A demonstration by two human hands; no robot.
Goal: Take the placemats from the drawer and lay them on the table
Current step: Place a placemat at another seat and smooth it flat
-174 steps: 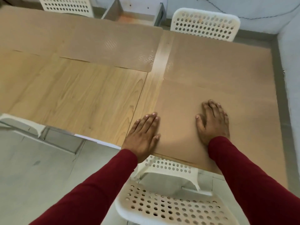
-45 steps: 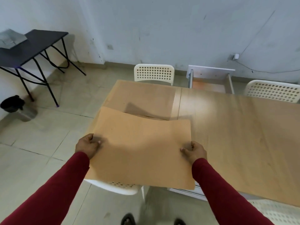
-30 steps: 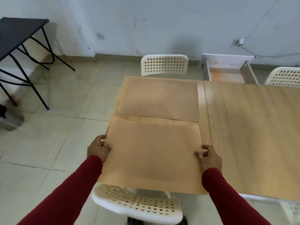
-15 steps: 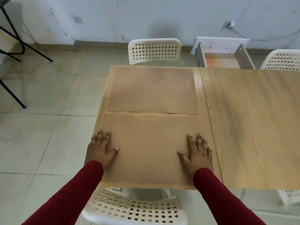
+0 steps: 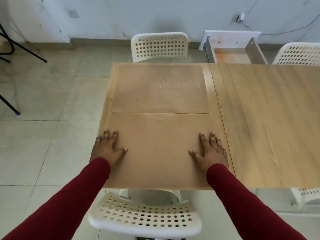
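A tan placemat [image 5: 157, 153] lies flat on the near left end of the wooden table [image 5: 263, 122]. My left hand [image 5: 107, 148] rests palm down on its left edge, fingers spread. My right hand [image 5: 210, 151] presses flat on its right side, fingers apart. A second tan placemat [image 5: 159, 89] lies just beyond it, their long edges meeting. The open drawer [image 5: 232, 52] stands behind the table's far edge, its orange-brown bottom showing.
A white perforated chair [image 5: 143, 217] stands under the near table edge in front of me. Another white chair [image 5: 159, 46] is at the far side, a third [image 5: 301, 53] at the far right. Black folding table legs [image 5: 15, 44] stand at the left.
I carried the placemat to the table's left end and laid it down. My hands let go of its edges and now lie flat on it; the view has tilted downward.
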